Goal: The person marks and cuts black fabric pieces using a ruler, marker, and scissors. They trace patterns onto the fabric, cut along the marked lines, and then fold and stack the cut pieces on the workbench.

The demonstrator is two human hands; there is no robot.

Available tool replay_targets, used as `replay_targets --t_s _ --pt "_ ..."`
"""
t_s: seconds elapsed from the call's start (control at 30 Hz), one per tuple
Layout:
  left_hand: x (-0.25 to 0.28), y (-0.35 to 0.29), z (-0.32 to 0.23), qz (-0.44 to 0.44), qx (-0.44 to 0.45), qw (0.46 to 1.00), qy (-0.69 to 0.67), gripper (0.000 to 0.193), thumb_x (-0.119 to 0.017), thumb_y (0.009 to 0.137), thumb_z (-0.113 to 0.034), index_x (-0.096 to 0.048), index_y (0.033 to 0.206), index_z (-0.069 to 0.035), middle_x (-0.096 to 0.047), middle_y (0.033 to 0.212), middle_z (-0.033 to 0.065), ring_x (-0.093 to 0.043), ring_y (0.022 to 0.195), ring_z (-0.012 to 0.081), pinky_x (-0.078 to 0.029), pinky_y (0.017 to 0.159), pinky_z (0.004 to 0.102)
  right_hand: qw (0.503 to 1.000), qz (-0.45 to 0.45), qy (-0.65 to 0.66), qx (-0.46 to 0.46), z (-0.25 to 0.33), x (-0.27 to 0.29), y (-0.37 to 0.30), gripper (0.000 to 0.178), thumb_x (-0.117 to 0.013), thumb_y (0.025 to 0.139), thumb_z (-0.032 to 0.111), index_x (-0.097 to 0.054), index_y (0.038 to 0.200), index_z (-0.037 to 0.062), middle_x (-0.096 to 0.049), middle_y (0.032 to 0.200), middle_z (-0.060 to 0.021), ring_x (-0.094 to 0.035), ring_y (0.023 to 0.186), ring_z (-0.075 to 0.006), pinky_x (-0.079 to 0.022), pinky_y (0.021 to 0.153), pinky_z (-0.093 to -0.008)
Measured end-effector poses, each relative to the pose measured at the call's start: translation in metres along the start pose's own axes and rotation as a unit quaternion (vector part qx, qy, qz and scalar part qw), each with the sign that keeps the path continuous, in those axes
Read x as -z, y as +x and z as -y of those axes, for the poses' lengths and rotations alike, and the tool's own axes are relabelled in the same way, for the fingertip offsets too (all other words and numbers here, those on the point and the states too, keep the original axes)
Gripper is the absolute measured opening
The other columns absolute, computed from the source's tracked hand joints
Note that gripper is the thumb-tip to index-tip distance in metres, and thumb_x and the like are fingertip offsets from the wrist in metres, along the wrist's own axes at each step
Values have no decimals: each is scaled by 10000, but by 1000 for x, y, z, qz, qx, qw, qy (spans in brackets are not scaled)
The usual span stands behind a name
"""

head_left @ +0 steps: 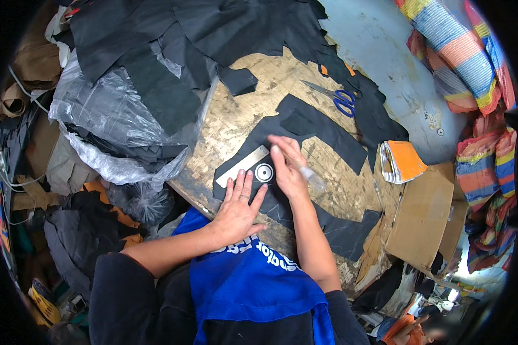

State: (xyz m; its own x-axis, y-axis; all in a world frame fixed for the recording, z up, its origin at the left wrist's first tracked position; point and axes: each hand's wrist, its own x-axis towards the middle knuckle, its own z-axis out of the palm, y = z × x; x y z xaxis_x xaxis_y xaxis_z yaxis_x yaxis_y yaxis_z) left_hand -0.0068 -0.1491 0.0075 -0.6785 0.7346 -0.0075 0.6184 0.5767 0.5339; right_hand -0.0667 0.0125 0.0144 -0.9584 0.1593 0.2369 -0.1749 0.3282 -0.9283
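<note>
My left hand (239, 207) lies flat with its fingers spread, the fingertips on the lower end of a short metal ruler (248, 164) and on the black leather piece (259, 138) beneath it. My right hand (290, 172) is closed around a slim pen-like tool, whose clear back end (313, 179) sticks out by the wrist. Its tip is hidden by my fingers, near the ruler's upper end. Between my hands rests a small white ring-shaped disc (263, 173) with a dark centre, on the leather.
Blue-handled scissors (344, 103) lie at the far right of the worn wooden board (242, 75). Black leather sheets (230, 29) cover the far side. A plastic-wrapped bundle (115, 109) stands left. An orange-covered booklet (406, 161) and a cardboard box (420, 218) are at right.
</note>
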Motion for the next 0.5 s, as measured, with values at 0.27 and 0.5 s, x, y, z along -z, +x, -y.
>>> replay_targets --t_s 0.27,0.5 --pt "-3 -4 3 -3 -41 999 -14 849 -659 736 -508 -416 1285 92 -319 1358 308 -263 1286 443 -138 1059 594 973 224 -37 40 32 -32 -28 118 -670 770 105 -637 840 17 -629 833 -111 -608 787 -261 -489 672 -352" --pt "-9 -6 4 -10 -34 999 -38 852 -673 732 -497 -386 1316 53 -365 1343 271 -305 1276 409 -179 1053 556 962 226 -103 108 35 -35 -27 113 -667 759 135 -643 791 29 -638 784 -114 -605 790 -291 -487 699 -369"
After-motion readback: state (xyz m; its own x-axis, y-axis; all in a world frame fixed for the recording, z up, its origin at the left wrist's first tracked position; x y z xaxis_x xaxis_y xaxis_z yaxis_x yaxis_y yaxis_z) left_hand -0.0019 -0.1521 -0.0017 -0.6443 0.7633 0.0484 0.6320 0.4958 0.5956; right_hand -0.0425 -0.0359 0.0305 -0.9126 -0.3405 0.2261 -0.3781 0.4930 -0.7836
